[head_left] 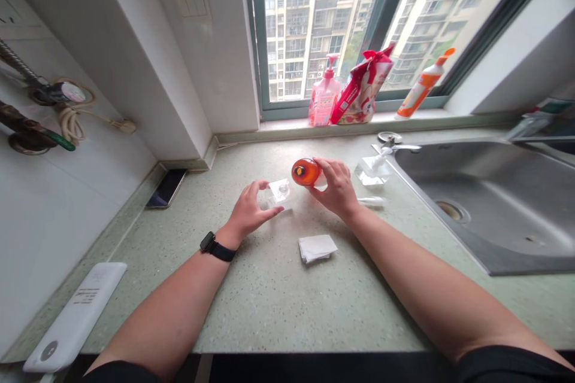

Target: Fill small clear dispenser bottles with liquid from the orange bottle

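My left hand [251,209], with a black watch on its wrist, has thumb and fingers around a clear square bottle [281,191] with a small neck on top. The bottle stands on the counter. To its right, my right hand [335,185] grips a round bottle with an orange end [305,173] that faces me, a small dark and yellow spot at its middle. The two bottles are close together. Nearer to me lies a folded white tissue [317,248]. Beside my right wrist is a slim white object [372,201], partly hidden.
Beside the steel sink [476,191] stands another clear square container [374,169] with a white top. A pink pump bottle [324,99], a red bag [365,87] and an orange-and-white bottle [422,88] line the sill. At left lie a phone [166,188] and a white device [76,314].
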A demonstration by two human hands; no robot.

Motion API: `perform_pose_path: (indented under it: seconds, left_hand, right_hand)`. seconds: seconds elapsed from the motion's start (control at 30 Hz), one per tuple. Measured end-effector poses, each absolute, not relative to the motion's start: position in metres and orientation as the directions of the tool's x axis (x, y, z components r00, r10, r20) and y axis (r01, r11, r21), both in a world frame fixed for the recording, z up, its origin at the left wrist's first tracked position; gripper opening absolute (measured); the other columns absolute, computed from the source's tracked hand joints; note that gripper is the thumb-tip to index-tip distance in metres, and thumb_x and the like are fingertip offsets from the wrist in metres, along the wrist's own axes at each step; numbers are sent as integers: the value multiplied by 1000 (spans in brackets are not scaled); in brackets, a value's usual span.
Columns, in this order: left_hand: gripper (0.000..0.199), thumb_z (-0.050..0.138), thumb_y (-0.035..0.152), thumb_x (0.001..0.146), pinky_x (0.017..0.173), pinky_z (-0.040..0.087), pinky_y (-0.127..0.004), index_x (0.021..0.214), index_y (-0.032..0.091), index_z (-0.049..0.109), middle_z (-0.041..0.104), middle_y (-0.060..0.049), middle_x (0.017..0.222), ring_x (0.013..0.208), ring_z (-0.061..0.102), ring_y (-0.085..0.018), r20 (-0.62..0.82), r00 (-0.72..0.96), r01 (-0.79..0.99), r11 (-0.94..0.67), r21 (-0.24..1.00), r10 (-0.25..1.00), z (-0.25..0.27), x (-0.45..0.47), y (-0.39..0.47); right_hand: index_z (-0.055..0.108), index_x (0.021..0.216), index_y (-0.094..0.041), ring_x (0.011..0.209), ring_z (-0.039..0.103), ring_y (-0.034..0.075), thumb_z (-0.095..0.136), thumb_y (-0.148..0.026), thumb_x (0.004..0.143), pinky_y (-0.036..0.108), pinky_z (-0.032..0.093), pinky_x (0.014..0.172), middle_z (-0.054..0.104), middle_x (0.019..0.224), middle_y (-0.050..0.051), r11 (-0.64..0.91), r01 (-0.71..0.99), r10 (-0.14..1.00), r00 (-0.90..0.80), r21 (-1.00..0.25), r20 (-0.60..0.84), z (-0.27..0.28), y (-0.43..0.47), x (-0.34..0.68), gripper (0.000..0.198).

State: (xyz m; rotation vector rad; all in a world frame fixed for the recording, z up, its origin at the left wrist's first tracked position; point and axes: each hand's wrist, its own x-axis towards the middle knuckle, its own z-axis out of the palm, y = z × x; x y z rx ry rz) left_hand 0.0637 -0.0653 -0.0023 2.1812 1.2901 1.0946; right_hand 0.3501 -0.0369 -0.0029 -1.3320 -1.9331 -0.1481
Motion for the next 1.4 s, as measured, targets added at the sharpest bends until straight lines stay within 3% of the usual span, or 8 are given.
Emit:
perform_pose_path:
  seconds: [0.27,0.67,1.4]
  left_hand:
    - [57,87,58,82,105,55,-49,120,24,63,72,-8,119,115,70,-31,474,314,554,-564,612,823,6,66,-67]
    - [55,86,62,83,95,54,-45,114,22,63,70,-7,109,105,68,-29,498,316,614,-574,542,808,10,68,-71]
    - [61,88,66,79,97,53,-48,115,23,64,71,-6,107,103,68,-30,525,308,648,-579,496,794,7,69,-71]
  right_hand:
    - [53,154,-27,135,58,34,67,-24,91,60,31,127,65,144,13,494,853,629,-217,-169,746,-13,-34,350,65]
    - [50,158,-33,144,50,34,66,-18,91,64,25,131,60,146,10,498,867,574,-308,-24,758,-15,-31,355,71]
    - [44,161,-42,147,49,33,66,-11,89,67,21,133,58,149,7,510,860,526,-290,-24,799,-11,-36,352,82]
